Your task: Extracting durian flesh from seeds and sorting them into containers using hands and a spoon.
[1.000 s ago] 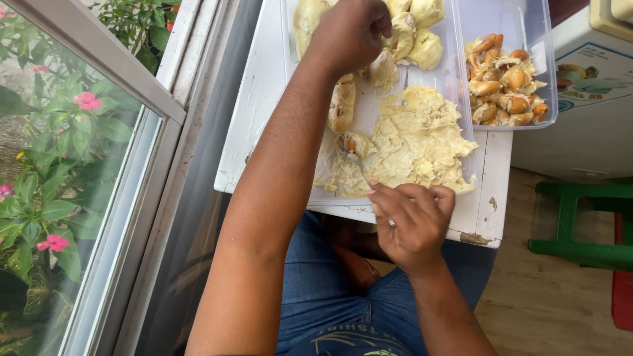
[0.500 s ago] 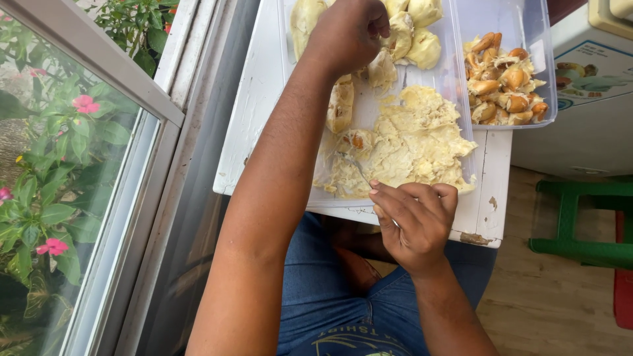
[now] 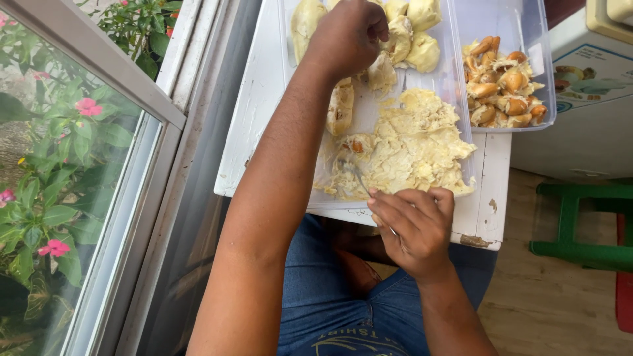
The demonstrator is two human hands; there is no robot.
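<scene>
Pale yellow fruit flesh (image 3: 415, 148), orange-brown seeds (image 3: 501, 92), white table (image 3: 254, 99)

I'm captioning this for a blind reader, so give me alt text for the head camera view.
Seen from above, a right hand works a metal utensil into mashed yellow fruit flesh in a clear tray, while the left hand grips a whole piece. A tub of brown seeds sits alongside.
</scene>
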